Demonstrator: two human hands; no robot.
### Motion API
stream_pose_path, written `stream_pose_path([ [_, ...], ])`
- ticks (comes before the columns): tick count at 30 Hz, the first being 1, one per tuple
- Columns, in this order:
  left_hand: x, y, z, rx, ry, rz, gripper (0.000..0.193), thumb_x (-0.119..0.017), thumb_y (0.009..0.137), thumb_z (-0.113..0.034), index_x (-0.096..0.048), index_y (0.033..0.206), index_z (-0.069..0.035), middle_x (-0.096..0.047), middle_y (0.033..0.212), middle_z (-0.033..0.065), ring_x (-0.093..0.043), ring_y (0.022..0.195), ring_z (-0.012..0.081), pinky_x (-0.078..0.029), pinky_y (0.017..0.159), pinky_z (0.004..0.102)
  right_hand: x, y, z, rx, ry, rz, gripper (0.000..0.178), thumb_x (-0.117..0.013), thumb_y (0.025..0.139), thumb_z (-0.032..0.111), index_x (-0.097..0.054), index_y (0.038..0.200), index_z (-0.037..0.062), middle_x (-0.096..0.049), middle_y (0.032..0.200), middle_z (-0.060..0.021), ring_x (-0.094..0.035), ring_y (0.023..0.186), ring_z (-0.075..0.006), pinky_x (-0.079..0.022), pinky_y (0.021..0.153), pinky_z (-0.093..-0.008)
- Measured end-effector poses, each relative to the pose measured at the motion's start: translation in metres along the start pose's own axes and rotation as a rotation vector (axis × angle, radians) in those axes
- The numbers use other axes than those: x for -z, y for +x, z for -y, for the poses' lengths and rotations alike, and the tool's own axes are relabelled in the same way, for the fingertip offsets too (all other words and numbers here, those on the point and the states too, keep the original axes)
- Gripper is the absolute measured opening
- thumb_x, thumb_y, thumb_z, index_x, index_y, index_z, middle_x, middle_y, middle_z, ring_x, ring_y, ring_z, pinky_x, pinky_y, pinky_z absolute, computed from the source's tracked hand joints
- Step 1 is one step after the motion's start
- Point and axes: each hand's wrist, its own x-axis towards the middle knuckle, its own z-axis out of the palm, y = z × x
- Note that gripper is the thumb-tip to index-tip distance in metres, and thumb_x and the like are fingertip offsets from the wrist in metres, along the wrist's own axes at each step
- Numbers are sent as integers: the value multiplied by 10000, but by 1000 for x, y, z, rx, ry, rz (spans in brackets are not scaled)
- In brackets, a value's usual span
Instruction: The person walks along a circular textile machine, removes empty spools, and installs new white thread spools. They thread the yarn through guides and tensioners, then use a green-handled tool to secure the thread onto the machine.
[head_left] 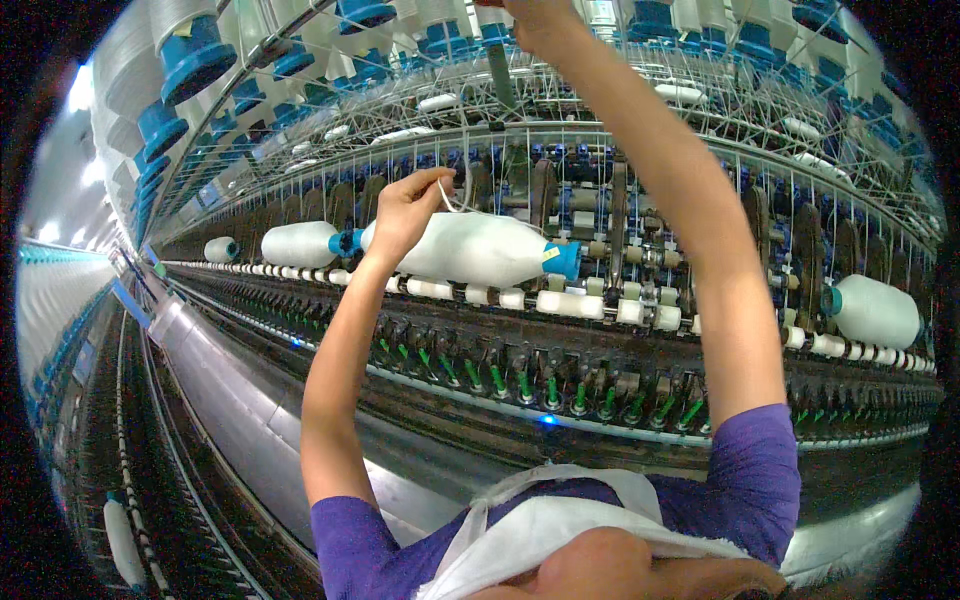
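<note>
While the left grip [410, 208] pinches a white strand [446, 198], the right grip [545, 28] is up at the top

Left: thumb and fingertips together, clamped on the strand. It loops down just above the big white bobbin [470, 248]; past the loop I can't follow it well against the machine frame [560, 345].

Right: arm raised in front of the frame, grip cut by the view's upper edge, near the blue-based spools [197, 65] hanging overhead. Can't tell if it's apart, together or clamped on something.

Big bobbin: on its side, left of the frame's middle, blue end piece [562, 261] pointing right, with a yellow label [551, 258] on it. Left wrist passes in front of its left end. Looks to rest along the back edge of the white rollers [570, 304], but the underside is hidden.

Same row: one white bobbin [298, 244] toward the frame's left end, another [876, 311] near the right end.

Below: green pieces [499, 380] in a line, blue light [550, 420] on the frame's lower front edge.
</note>
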Motion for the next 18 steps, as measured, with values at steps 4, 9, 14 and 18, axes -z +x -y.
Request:
stream_pose_path([
  [4, 16, -15, -1, -32, -40, 74, 248, -592, 864, -178, -636, 1031, -1, -645, 796, 50, -581, 697, 77, -488, 632, 228, -14, 26, 18, 294, 57, 202, 229, -604, 821, 197, -561, 723, -6, -541, 630, -54, -537, 601, -143, -432, 552, -306],
  [9, 16, -33, 8, -10, -120, 184, 308, -583, 829, -63, -581, 1135, -22, -635, 951, 56, -591, 808, 111, -474, 739, 234, 0, -36, -8, -102, -229, 70, 235, -635, 780, 238, -581, 760, 10, -555, 647, -60, -535, 576, -160, -430, 525, -311],
  [14, 1, -71, 11, -27, -410, 307, 507, -525, 772, -37, -484, 1275, -86, -446, 1336, 68, -390, 1240, 195, -287, 1006, 342, 33, -224, -13, -235, -333, 178, 729, -731, 611, 278, -420, 1212, 6, -579, 1041, -111, -555, 970, -177, -443, 853, -322],
  [18, -26, -99, -5, 104, -851, 365, 611, -508, 824, -198, -296, 1380, -60, -371, 1375, 150, -352, 1270, 267, -258, 1032, 376, 48, -365, 28, -636, -59, 184, 786, -725, 628, 190, -342, 1289, 6, -534, 1131, -76, -517, 1021, -138, -412, 891, -306],
])
